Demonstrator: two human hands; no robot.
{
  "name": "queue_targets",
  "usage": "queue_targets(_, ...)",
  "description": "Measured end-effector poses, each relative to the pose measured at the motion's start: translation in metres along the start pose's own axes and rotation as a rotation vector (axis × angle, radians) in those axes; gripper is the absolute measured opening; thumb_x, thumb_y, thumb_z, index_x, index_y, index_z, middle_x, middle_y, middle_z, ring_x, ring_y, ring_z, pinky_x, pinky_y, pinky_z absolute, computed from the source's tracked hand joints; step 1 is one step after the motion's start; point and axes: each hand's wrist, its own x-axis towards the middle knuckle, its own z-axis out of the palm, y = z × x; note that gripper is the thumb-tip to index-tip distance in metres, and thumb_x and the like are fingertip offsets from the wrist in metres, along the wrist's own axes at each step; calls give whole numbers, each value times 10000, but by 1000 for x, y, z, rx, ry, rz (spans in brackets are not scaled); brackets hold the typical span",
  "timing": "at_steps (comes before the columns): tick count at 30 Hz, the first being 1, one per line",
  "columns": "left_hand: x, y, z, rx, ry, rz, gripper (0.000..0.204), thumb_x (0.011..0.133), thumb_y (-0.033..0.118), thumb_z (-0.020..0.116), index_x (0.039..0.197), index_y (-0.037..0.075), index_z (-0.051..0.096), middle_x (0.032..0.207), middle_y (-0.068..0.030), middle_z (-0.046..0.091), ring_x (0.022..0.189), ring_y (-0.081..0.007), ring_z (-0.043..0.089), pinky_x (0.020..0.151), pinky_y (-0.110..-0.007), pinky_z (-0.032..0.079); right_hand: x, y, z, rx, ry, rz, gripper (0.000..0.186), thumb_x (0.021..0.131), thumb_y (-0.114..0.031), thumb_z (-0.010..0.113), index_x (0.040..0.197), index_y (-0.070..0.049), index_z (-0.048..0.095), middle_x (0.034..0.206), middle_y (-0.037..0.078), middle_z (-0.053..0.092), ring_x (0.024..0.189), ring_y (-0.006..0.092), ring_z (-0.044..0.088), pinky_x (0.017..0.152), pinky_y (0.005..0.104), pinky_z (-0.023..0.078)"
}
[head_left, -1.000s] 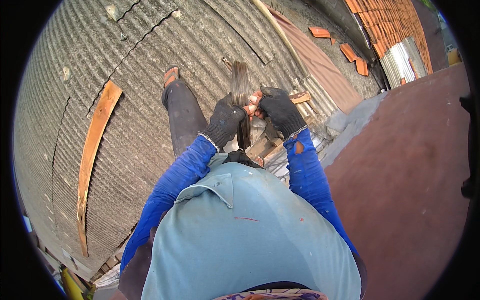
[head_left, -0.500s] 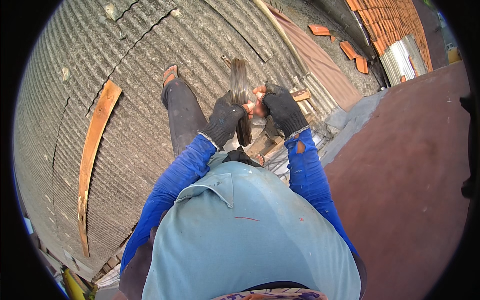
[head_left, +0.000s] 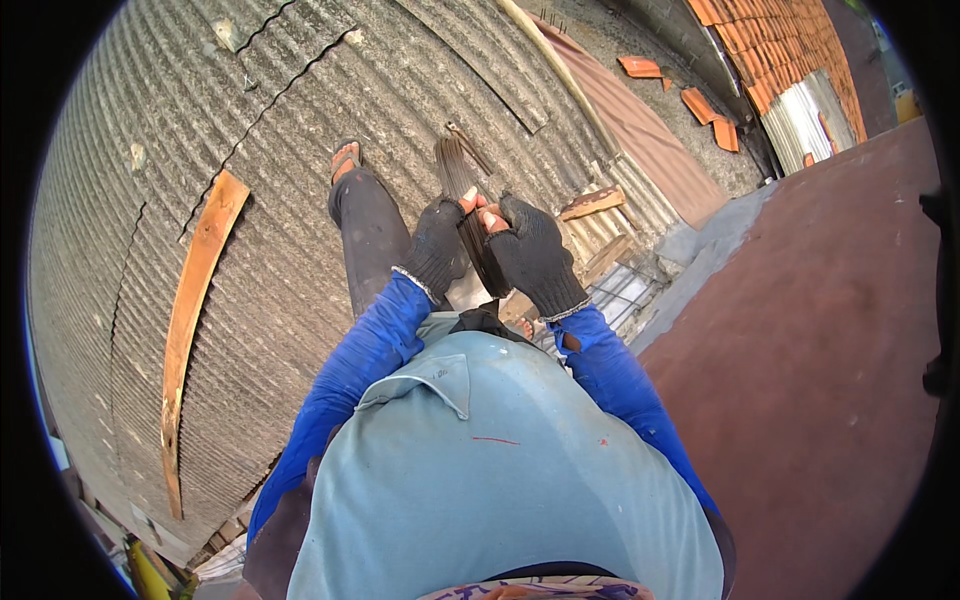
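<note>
In front of my waist my left hand point(head_left: 437, 240), in a black fingerless glove, is closed around a coil of thin dark wire point(head_left: 455, 170). The coil is seen nearly edge-on, its top leaning to the left and its lower end down between my wrists. My right hand point(head_left: 535, 250), gloved the same way, is closed with thumb and fingertips pinched against the coil beside my left thumb. What strand it pinches, if any, is too small to see. Just beyond the coil, a thin brownish tool point(head_left: 468, 148) lies on the roof sheets; its kind is unclear.
Grey corrugated roofing point(head_left: 290, 150) spreads ahead and left, with a long curved board point(head_left: 195, 300) on it. A short wood piece point(head_left: 592, 203) lies right of my hands, near a metal grid point(head_left: 620, 290). A reddish-brown surface point(head_left: 800, 330) fills the right; broken orange tiles point(head_left: 698, 105) lie beyond.
The coil has tilted, its top swinging left. My right hand has moved left and slightly down, close against the left hand. The view has shifted slightly.
</note>
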Motion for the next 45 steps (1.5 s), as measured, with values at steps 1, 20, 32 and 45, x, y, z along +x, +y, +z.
queue_targets(1, 2, 1, -3, -8, 29, -4, 194, 943, 201, 572, 1005, 18, 577, 816, -56, 605, 733, -182, 602, 675, -338, 528, -5, -2, -2, -16, -49, 44, 233, 896, -249, 565, 852, -21, 582, 719, 203, 575, 682, 383, 579, 612, 430, 441)
queue_targets(20, 14, 12, 15, 263, 110, 127, 270, 907, 235, 640, 1045, 8, 589, 881, -73, 634, 776, -174, 637, 686, -297, 541, 12, -37, -50, 531, -106, 349, 243, 926, -192, 595, 994, 38, 641, 731, 38, 616, 657, 94, 588, 620, 225, 496)
queue_targets(32, 14, 11, 29, 197, -14, 156, 294, 895, 90, 599, 1165, -10, 541, 942, -94, 642, 741, -163, 630, 667, -296, 544, 41, -27, -42, 402, -122, 334, 237, 905, -210, 600, 960, 14, 652, 725, 40, 645, 624, 83, 587, 592, 232, 476)
queue_targets(45, 17, -1, 36, 101, 82, 146, 257, 887, 135, 663, 1110, 42, 573, 857, -61, 622, 740, -151, 621, 660, -296, 558, 27, 12, -14, 60, 62, 193, 213, 897, -193, 603, 947, 11, 635, 777, 75, 652, 676, 131, 614, 626, 276, 489)
